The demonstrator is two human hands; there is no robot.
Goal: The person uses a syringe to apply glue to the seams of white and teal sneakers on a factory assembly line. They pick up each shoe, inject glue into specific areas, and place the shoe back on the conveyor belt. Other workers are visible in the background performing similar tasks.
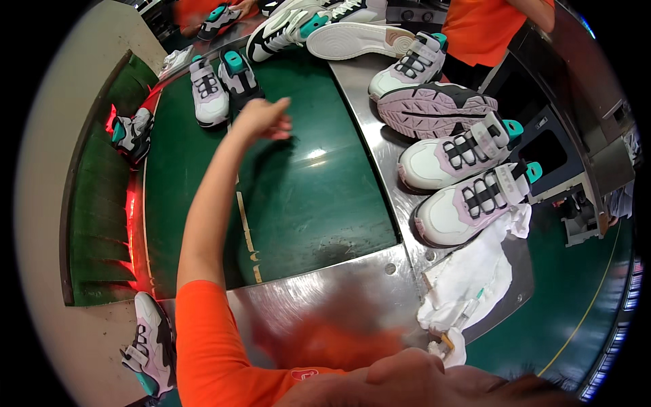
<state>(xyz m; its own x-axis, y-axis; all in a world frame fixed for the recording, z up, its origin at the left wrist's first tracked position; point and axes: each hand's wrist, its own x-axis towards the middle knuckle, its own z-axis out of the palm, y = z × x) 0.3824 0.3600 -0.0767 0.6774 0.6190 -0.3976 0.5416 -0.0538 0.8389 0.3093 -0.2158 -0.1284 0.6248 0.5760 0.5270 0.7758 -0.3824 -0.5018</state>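
My left hand [263, 121] reaches out over the green belt [319, 183], its thumb stretched to the right and its fingers loosely bent, with nothing seen between them. Just beyond it stands a dark grey and black sneaker [239, 76] with a teal insert; the hand hides its toe. Beside that sneaker, on its left, is a white and lilac sneaker [208, 95] with dark laces. My right hand does not show.
Several white and lilac sneakers [444, 220] line the metal ledge at right, one on its side. A white cloth [468, 285] lies nearer. Another sneaker [150, 342] sits lower left, one [133, 132] by the green flaps [102, 224]. People in orange stand at the far side.
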